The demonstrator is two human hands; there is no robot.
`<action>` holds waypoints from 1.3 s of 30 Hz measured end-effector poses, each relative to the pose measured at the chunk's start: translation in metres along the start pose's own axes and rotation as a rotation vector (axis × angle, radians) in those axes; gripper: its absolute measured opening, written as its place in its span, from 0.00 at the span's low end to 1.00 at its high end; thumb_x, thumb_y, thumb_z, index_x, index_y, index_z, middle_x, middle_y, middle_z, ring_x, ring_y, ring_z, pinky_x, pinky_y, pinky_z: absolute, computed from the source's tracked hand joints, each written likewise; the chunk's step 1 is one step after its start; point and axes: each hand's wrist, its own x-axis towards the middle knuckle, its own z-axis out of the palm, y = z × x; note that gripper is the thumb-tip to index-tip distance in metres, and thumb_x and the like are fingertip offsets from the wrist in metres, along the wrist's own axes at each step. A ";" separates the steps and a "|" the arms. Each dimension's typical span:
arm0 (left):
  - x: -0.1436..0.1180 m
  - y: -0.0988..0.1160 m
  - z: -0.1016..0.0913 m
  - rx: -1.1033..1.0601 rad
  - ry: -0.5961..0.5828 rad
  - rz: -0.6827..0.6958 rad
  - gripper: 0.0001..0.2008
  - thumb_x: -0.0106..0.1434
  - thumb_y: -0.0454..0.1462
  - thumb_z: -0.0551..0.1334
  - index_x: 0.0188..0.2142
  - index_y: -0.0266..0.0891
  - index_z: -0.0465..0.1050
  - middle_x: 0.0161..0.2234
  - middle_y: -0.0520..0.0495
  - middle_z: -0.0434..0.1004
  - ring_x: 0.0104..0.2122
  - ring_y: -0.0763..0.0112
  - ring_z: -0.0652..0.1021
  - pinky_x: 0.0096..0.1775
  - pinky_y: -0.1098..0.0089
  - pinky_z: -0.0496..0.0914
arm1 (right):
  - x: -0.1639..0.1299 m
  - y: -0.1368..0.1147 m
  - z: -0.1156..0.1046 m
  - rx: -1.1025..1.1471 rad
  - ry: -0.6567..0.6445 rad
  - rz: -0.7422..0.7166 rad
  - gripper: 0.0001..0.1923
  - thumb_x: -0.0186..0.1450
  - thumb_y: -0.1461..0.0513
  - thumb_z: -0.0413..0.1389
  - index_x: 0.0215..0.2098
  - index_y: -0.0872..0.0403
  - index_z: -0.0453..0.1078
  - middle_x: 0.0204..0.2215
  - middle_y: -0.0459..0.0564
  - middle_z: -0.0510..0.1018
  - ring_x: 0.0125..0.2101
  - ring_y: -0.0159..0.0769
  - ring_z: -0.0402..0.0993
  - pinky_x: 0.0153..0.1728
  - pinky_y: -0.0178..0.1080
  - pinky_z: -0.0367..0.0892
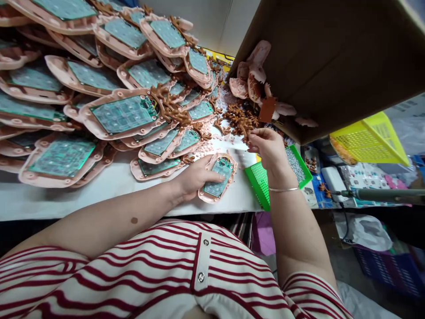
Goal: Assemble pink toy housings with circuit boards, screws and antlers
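In the head view, my left hand (199,177) grips a pink plastic shell half (203,198) near the table's front edge, its thumb lying across the green circuit board (217,188) fixed inside. My right hand (269,148) is at the near side of a heap of brown antler-shaped plastic pieces (241,118). Its fingers are bent together in a pinch, and whatever is between them is hidden. Below the right wrist stands a green perforated tray (260,179) holding many small silvery parts (295,166).
Stacked pink shells with circuit boards (122,115) cover the table's left side. A cardboard box (318,57) lies tipped at the back right, with pink shell pieces (239,87) at its mouth. A yellow basket (375,137) and a green-grey electric screwdriver (381,194) are to the right.
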 end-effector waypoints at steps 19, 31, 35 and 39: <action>-0.001 -0.005 -0.005 0.116 -0.176 -0.034 0.20 0.46 0.31 0.72 0.41 0.34 0.75 0.32 0.42 0.81 0.29 0.65 0.79 0.33 0.67 0.73 | -0.102 0.029 0.015 0.377 -0.118 -0.170 0.13 0.63 0.53 0.64 0.43 0.49 0.76 0.34 0.45 0.79 0.34 0.30 0.73 0.43 0.40 0.73; -0.004 -0.006 -0.008 0.152 -0.227 -0.126 0.23 0.45 0.30 0.72 0.43 0.34 0.75 0.32 0.43 0.82 0.29 0.66 0.79 0.31 0.70 0.72 | -0.103 0.039 0.006 0.272 -0.255 -0.214 0.11 0.63 0.54 0.63 0.43 0.48 0.77 0.37 0.48 0.81 0.38 0.34 0.76 0.44 0.42 0.74; -0.005 -0.007 -0.007 0.181 -0.287 -0.161 0.21 0.47 0.31 0.72 0.42 0.33 0.75 0.33 0.42 0.81 0.29 0.66 0.79 0.31 0.70 0.72 | -0.105 0.035 0.003 0.479 -0.299 -0.079 0.20 0.60 0.49 0.66 0.48 0.46 0.77 0.45 0.47 0.82 0.41 0.33 0.77 0.46 0.41 0.75; -0.004 -0.008 -0.009 0.261 -0.356 -0.173 0.17 0.48 0.31 0.71 0.40 0.33 0.75 0.32 0.43 0.81 0.29 0.67 0.79 0.32 0.69 0.71 | -0.102 0.026 0.014 0.493 -0.353 -0.039 0.20 0.59 0.51 0.67 0.47 0.48 0.76 0.40 0.46 0.82 0.34 0.29 0.75 0.34 0.35 0.73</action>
